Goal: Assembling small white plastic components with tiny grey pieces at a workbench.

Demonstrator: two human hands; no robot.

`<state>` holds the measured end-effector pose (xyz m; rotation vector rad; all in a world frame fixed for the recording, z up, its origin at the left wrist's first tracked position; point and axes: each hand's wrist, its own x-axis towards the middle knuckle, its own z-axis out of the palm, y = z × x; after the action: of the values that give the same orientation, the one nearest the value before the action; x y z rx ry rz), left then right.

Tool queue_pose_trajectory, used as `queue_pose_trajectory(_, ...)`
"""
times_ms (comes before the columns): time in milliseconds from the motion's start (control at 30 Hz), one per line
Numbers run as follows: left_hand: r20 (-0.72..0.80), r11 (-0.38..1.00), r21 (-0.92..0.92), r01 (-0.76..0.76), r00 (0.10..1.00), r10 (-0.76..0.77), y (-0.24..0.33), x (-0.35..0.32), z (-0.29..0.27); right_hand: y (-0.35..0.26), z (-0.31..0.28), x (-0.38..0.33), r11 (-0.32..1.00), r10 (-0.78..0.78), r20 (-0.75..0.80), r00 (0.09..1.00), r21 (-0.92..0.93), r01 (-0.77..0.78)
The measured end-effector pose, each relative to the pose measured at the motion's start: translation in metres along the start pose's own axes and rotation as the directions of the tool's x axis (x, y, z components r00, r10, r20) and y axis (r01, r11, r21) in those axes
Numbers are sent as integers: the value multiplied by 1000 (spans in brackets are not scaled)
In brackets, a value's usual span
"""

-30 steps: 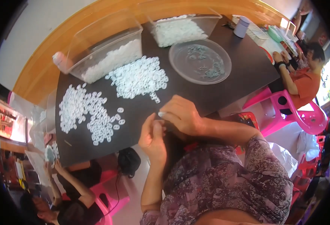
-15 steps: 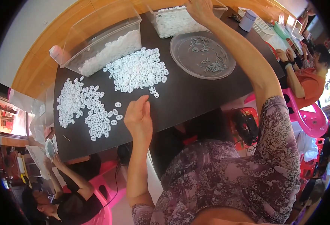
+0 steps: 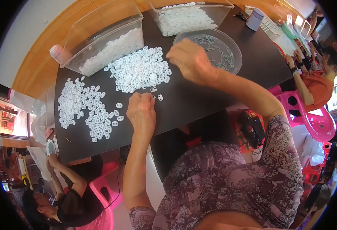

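Observation:
My left hand (image 3: 141, 111) rests low over the dark table with its fingers bent and closed. What they hold, if anything, is hidden. Beside its fingertips lie a few small white pieces with holes (image 3: 160, 97). Just beyond spreads a heap of small white oval two-holed pieces (image 3: 139, 71). My right hand (image 3: 191, 61), slightly blurred, hangs above the table between that heap and a round clear dish (image 3: 238, 61). Its fingers point left and look pressed together; I cannot make out anything in them. Thin grey-green slender pieces (image 3: 226, 59) lie in the dish, partly behind this hand.
More white oval pieces (image 3: 71, 105) lie at the left. Two clear bins, one at the back left (image 3: 99, 40) and one at the back (image 3: 224, 13), hold white pieces. A lidded cup (image 3: 255, 19) stands at the back right. Other people sit at both sides.
My right hand has come down and toward me from the back bin, to beside the heap. My left hand's fingers have bent down toward the small white pieces near it.

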<state>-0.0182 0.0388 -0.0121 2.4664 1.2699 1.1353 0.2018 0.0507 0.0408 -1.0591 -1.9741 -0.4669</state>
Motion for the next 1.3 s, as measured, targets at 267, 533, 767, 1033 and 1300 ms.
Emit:
queue_pose_trajectory(267,-14,999,-27,18,1000,-19,-5,-4,-2,-50,13,-33,929,201,245,948,260,-264)
queue_pose_trajectory(533,354,486,-665,568,812,-464,5,-11,-17,-86,25,-32,405,530,521,669,538,-740)
queue_pose_trajectory(767,311,479,-734,482,865,-394,14,-21,-20,-91,25,-34,321,548,529,648,582,-747)
queue_pose_trajectory(1033,277,571,-679,462,881,-384,21,-28,-19,-94,8,-32,378,476,649,593,458,-804)
queue_pose_trajectory(1300,9,874,-448,188,979,-206,26,-35,-22,-90,13,-31,221,532,643,551,523,-823)
